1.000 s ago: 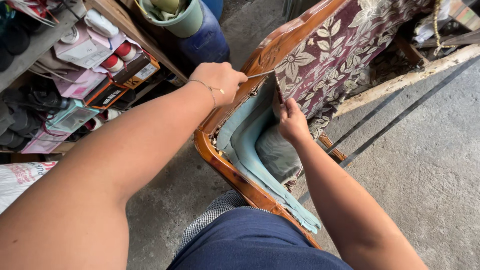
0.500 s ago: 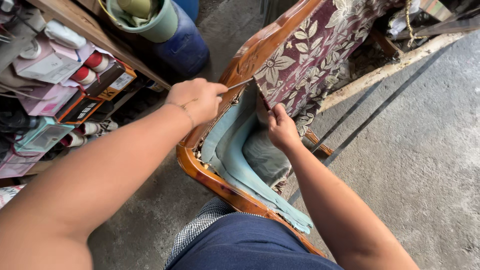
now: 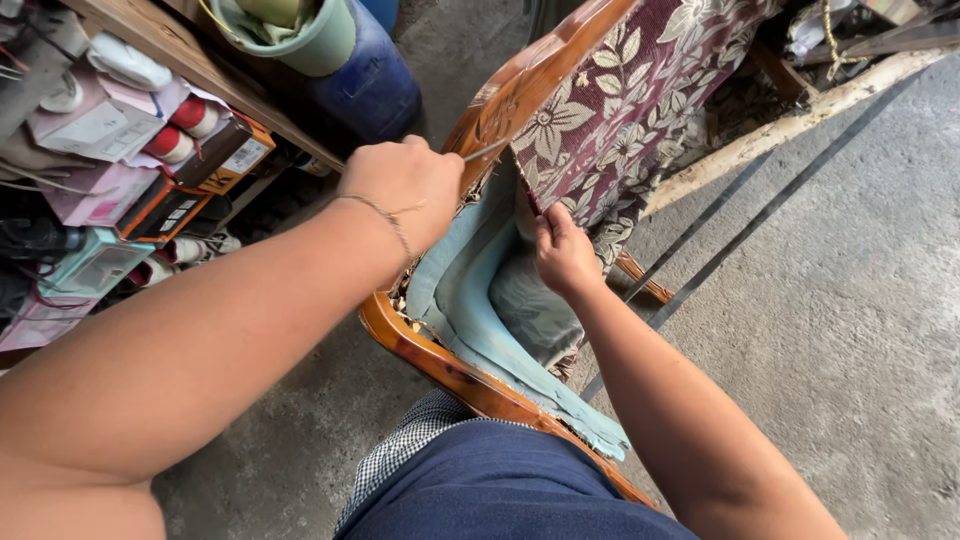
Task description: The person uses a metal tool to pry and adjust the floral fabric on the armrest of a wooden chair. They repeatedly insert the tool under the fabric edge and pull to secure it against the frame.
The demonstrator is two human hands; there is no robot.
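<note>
While left hand fists thin metal tool against wooden chair frame, right hand pinches floral fabric beside frame, seemingly baring blue padding.

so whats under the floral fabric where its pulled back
Light blue padding shows inside the wooden frame, beneath the floral fabric gripped by the right hand. Anything deeper is covered.

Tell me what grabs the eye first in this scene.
The maroon floral fabric peeled off a glossy wooden chair frame at centre, baring pale blue padding. The right hand pinches the fabric's edge; the left hand works a thin metal tool at the frame.
</note>
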